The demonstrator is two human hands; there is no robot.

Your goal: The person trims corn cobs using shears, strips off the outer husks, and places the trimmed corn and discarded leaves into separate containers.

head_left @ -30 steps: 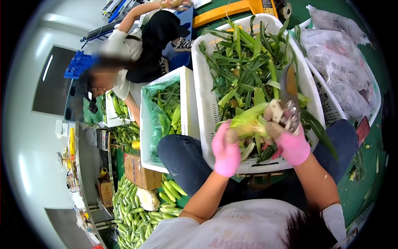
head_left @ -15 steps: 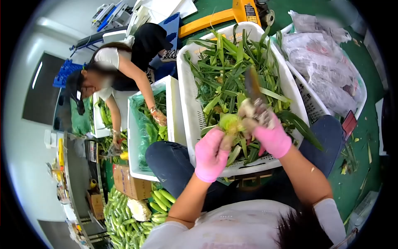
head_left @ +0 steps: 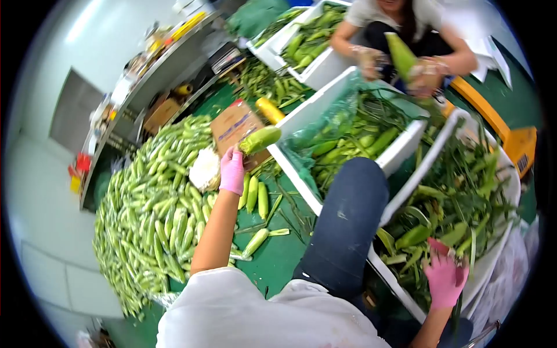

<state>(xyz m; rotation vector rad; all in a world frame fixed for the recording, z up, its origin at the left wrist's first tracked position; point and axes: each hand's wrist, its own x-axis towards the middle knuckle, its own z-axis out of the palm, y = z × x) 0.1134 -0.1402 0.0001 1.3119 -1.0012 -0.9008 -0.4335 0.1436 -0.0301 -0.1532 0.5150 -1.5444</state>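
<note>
My left hand [head_left: 232,173], in a pink glove, is stretched out to the left. Its fingers are closed around the end of a green ear of corn [head_left: 260,140], above a cardboard box [head_left: 237,124]. Low on the right, my right hand [head_left: 444,283], also gloved in pink, hovers over the white crate [head_left: 400,200] of corn husks [head_left: 452,203]. Its fingers are curled around what appears to be the knife; only a flat reddish piece [head_left: 438,247] shows past the fingertips, and the handle is hidden.
A large heap of corn ears [head_left: 156,220] covers the floor at left, beside a whitish bundle [head_left: 205,169]. A white foam box [head_left: 301,188] with a green liner stands by my knee. Across from me, another person's gloved hands [head_left: 426,75] hold an ear of corn [head_left: 400,55].
My view has swung left. My hands have parted: the left carries the corn out toward the heap, while the right stays by the husk crate. The other person has lifted an ear of corn.
</note>
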